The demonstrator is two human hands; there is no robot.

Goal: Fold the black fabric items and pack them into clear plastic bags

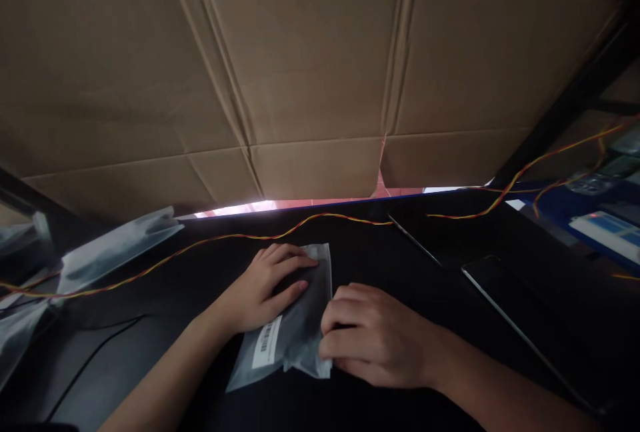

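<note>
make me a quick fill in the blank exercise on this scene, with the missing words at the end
1. The left hand rests on the plastic bag, while the ____ hand is at its edge.
2. The white label on the bag is printed with a ____ made of dark stripes.
3. The twisted wire across the black surface is red and ____.
4. The large brown sheet beyond the surface is made of ____.

Missing words: right; barcode; yellow; cardboard.

Free room between bag (pixel 307 315) and dark slab (pixel 426 243), twisted cable (pixel 240 237) behind; cardboard (pixel 310 79) beyond
</note>
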